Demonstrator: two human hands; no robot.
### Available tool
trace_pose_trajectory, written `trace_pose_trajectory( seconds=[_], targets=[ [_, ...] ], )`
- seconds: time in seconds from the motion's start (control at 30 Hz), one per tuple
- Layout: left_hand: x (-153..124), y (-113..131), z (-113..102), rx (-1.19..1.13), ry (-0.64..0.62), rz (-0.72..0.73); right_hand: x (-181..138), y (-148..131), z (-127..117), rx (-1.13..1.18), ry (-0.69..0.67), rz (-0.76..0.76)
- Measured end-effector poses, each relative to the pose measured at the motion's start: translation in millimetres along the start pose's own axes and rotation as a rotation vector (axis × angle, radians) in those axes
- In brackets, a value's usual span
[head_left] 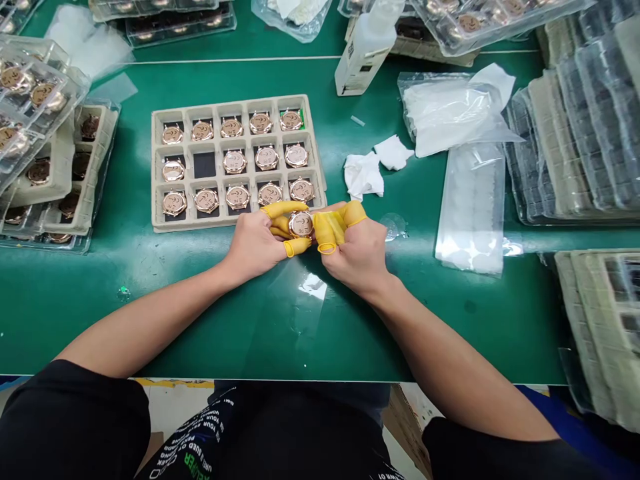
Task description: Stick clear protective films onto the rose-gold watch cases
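Between my two hands, just in front of a beige compartment tray, is a rose-gold watch case with its engraved back facing up. My left hand grips the case by its left side, with yellow finger cots on the fingertips. On the case's right side, my right hand has its fingers curled in, also in yellow finger cots. Whether those fingers pinch a small thing against the case is hidden. Similar watch cases, backs up, lie in the tray's compartments; one compartment in the middle row shows only its black bottom.
Crumpled white wipes lie right of the tray, near a bag of wipes. A white bottle stands behind. Stacked trays of watch cases fill the left; stacked clear trays stand at right. The table's front edge is near my body.
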State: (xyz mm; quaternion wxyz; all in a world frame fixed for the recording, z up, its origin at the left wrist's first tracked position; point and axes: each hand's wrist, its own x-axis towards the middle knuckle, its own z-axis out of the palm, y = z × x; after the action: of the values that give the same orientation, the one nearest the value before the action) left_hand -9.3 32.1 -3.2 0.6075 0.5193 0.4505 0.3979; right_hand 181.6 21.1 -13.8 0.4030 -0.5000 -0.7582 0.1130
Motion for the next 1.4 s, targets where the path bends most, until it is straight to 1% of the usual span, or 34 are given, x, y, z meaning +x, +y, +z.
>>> trace_pose_trajectory(
  seconds=[0.07, 0.23, 0.33, 0.4, 0.47, 0.53, 0.63, 0.7, 0.77, 0.87, 0.97, 1.1, 1.2, 1.3, 1.4],
  targets=[
    [0.1, 0.6, 0.7, 0.001, -0.012, 0.008, 2.4, 4.8, -4.8, -0.014, -0.046, 0.024],
    [-0.7, 0.9, 1.1, 0.000, -0.058, 0.019, 18.4, 6.5, -24.4, -0.011, -0.212, -0.128],
    [-0.8, -1.3, -1.1, 0.043, -0.080, 0.022, 25.4, 6.6, -28.5, -0.060, -0.359, -0.101],
    [-0.5, -2.2, -2.6, 0.064, -0.093, 0.022, 27.2, 10.3, -27.2, -0.104, -0.415, -0.094],
    [-0.1, -1.9, -3.3, 0.064, -0.106, 0.027, 27.8, 15.7, -25.4, -0.088, -0.412, -0.107],
    [0.2, -0.9, -3.0, 0.065, -0.119, 0.044, 28.1, 19.7, -25.7, -0.012, -0.374, -0.134],
    [0.3, -0.4, -2.1, 0.078, -0.127, 0.068, 28.4, 18.8, -31.1, 0.077, -0.361, -0.167],
    [0.4, -2.0, -1.9, 0.083, -0.131, 0.078, 27.8, 15.5, -34.6, 0.058, -0.401, -0.175],
    [0.6, -4.3, -2.2, 0.071, -0.136, 0.085, 26.2, 14.0, -34.7, -0.017, -0.420, -0.187],
    [1.7, -6.9, -2.7, 0.026, -0.135, 0.072, 22.7, 17.7, -29.5, -0.137, -0.354, -0.181],
    [3.0, -6.7, -3.0, 0.013, -0.137, 0.059, 21.5, 21.4, -26.8, -0.092, -0.289, -0.156],
    [3.0, -6.0, -3.7, 0.033, -0.156, 0.079, 22.9, 14.5, -30.5, 0.029, -0.326, -0.183],
    [2.1, -7.1, -4.5, 0.059, -0.158, 0.111, 21.3, 10.2, -28.1, -0.004, -0.341, -0.165],
    [2.0, -7.8, -5.0, 0.078, -0.144, 0.128, 18.4, 14.7, -22.4, -0.082, -0.293, -0.165],
    [2.6, -6.8, -5.2, 0.084, -0.155, 0.118, 18.1, 20.6, -22.1, -0.056, -0.250, -0.176]
  ],
)
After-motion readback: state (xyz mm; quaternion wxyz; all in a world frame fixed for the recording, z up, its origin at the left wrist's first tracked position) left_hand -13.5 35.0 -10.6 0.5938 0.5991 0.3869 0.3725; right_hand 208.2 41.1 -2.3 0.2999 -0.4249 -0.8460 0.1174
